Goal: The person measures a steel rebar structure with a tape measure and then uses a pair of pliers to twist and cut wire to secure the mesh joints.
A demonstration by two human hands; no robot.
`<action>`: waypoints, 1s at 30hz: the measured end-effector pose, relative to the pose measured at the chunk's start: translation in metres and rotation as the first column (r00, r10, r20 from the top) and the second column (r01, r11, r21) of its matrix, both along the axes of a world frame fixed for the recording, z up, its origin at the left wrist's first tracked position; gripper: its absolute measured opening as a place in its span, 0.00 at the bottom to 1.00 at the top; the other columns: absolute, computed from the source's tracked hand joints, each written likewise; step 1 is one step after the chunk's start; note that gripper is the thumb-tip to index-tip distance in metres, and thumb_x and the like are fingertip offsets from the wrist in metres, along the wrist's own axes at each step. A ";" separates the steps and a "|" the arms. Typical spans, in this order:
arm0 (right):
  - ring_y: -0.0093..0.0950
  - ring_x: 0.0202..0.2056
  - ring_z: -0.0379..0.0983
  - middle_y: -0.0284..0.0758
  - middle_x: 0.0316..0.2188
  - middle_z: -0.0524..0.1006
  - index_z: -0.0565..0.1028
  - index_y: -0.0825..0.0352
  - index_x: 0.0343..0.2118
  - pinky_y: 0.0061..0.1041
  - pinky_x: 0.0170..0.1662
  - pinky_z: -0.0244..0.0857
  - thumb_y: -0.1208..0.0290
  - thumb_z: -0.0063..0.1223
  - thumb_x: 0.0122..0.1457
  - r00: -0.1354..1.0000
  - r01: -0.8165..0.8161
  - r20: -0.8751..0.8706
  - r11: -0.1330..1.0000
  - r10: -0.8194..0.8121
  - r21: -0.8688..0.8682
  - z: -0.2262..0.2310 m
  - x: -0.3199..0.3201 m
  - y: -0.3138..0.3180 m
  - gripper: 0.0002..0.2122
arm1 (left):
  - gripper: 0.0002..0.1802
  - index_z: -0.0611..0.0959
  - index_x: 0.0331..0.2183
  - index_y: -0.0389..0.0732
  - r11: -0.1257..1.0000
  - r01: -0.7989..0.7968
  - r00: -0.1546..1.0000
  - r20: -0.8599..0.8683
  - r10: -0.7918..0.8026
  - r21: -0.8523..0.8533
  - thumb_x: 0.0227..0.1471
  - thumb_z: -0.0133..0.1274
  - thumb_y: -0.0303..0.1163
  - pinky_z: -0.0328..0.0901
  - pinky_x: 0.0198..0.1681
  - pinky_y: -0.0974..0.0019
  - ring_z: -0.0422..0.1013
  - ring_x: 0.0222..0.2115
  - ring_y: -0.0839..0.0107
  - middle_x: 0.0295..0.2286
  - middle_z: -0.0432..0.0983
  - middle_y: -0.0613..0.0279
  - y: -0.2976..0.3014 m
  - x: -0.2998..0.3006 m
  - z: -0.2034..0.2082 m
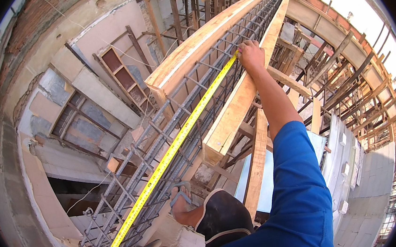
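Observation:
Reaching far forward, my right hand (251, 55) is closed on the far end of a yellow tape measure (180, 138), its fingers pinching the blade. The blade runs straight and diagonally down to the lower left edge, over a long cage of steel rebar (150, 144). My right wrist passes over a wooden beam (235, 115) along the cage's right side. At the lower edge, a small patch of skin beside the tape's near end may be my left hand; its fingers are hidden. The tape's case is not visible.
A second wooden beam (192, 53) flanks the cage on the left. My sandalled feet (181, 202) stand beside the rebar. A tilted plank (258, 165) and many timber props (345, 87) are on the right. A dark opening (77, 193) lies below left, near a wooden frame (120, 74).

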State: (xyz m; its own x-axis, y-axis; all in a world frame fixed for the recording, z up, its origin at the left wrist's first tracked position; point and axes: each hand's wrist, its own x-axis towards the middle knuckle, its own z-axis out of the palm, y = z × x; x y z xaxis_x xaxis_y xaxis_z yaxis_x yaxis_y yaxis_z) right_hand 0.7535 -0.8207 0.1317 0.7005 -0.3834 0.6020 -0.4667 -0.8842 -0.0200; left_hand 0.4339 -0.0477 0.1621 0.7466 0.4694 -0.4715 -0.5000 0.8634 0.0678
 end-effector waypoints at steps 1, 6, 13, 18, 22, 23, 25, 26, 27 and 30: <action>0.34 0.54 0.69 0.31 0.45 0.77 0.81 0.58 0.39 0.42 0.49 0.68 0.62 0.61 0.52 1.000 0.001 -0.001 1.000 -0.001 0.003 -0.001 -0.001 -0.001 0.12 | 0.24 0.69 0.62 0.44 0.996 -0.013 0.998 0.056 0.018 -0.091 0.66 0.40 0.23 0.68 0.31 0.78 0.74 0.31 0.77 0.42 0.76 0.63 -0.003 -0.003 0.003; 0.34 0.55 0.68 0.31 0.47 0.76 0.81 0.58 0.40 0.43 0.46 0.72 0.62 0.60 0.54 0.998 -0.031 0.062 0.998 0.028 0.054 -0.008 -0.001 -0.010 0.12 | 0.27 0.68 0.64 0.48 0.878 0.013 0.953 0.272 0.134 -0.479 0.67 0.37 0.22 0.66 0.28 0.79 0.74 0.29 0.79 0.42 0.76 0.65 -0.014 -0.018 0.017; 0.37 0.53 0.69 0.34 0.46 0.77 0.82 0.61 0.38 0.37 0.50 0.72 0.64 0.61 0.53 0.985 -0.104 0.144 0.992 0.092 0.076 0.000 -0.003 0.002 0.11 | 0.20 0.72 0.56 0.44 0.982 0.105 0.993 -0.077 -0.093 0.158 0.63 0.45 0.29 0.65 0.37 0.69 0.71 0.36 0.72 0.42 0.75 0.62 0.026 -0.012 -0.015; 0.40 0.53 0.69 0.38 0.48 0.76 0.82 0.64 0.41 0.38 0.55 0.67 0.66 0.62 0.52 0.948 -0.197 0.276 0.972 0.157 0.125 0.004 -0.016 0.003 0.13 | 0.17 0.75 0.50 0.40 0.844 0.305 0.925 -0.348 -0.152 0.440 0.61 0.52 0.35 0.65 0.44 0.60 0.70 0.42 0.66 0.43 0.74 0.59 0.061 0.002 -0.042; 0.44 0.54 0.67 0.46 0.49 0.75 0.81 0.67 0.44 0.37 0.59 0.63 0.67 0.63 0.53 0.906 -0.337 0.328 0.923 0.266 0.184 0.001 -0.026 0.017 0.16 | 0.18 0.78 0.45 0.37 0.743 0.423 0.854 -0.503 -0.135 0.519 0.59 0.57 0.40 0.64 0.51 0.53 0.68 0.46 0.61 0.43 0.74 0.56 0.071 -0.010 -0.052; 0.45 0.55 0.67 0.48 0.51 0.74 0.81 0.66 0.46 0.37 0.59 0.62 0.65 0.63 0.54 0.909 -0.354 0.303 0.914 0.286 0.199 0.000 -0.029 0.013 0.17 | 0.20 0.78 0.45 0.37 0.692 0.524 0.727 -0.684 -0.060 0.496 0.59 0.57 0.42 0.59 0.54 0.56 0.67 0.48 0.64 0.45 0.74 0.56 0.057 -0.010 -0.038; 0.46 0.55 0.67 0.49 0.51 0.74 0.81 0.66 0.46 0.38 0.59 0.62 0.64 0.63 0.54 0.908 -0.344 0.322 0.917 0.269 0.204 -0.003 -0.033 0.012 0.18 | 0.22 0.78 0.46 0.36 0.567 0.578 0.754 -0.650 -0.094 0.587 0.59 0.57 0.43 0.56 0.55 0.58 0.67 0.48 0.65 0.46 0.73 0.57 0.041 -0.018 -0.036; 0.46 0.55 0.67 0.49 0.52 0.74 0.80 0.66 0.46 0.38 0.59 0.62 0.64 0.64 0.54 0.906 -0.340 0.336 0.915 0.257 0.216 -0.006 -0.036 0.016 0.18 | 0.23 0.77 0.48 0.36 0.429 0.608 0.772 -0.623 -0.125 0.667 0.59 0.57 0.44 0.53 0.57 0.60 0.66 0.49 0.66 0.47 0.73 0.57 0.032 -0.026 -0.033; 0.47 0.55 0.67 0.50 0.51 0.74 0.80 0.67 0.47 0.38 0.59 0.62 0.63 0.64 0.54 0.919 -0.304 0.314 0.935 0.238 0.180 -0.006 -0.040 0.020 0.19 | 0.24 0.77 0.49 0.36 0.623 0.602 0.741 -0.641 -0.201 0.500 0.60 0.56 0.44 0.52 0.56 0.62 0.66 0.48 0.68 0.45 0.74 0.59 0.000 -0.019 0.003; 0.48 0.54 0.68 0.51 0.51 0.74 0.80 0.68 0.47 0.39 0.59 0.63 0.63 0.63 0.54 0.918 -0.334 0.294 0.917 0.265 0.218 0.002 -0.053 0.023 0.19 | 0.23 0.77 0.49 0.35 0.651 0.561 0.725 -0.683 -0.087 0.512 0.62 0.54 0.44 0.52 0.55 0.62 0.65 0.46 0.68 0.42 0.73 0.60 -0.006 -0.023 -0.010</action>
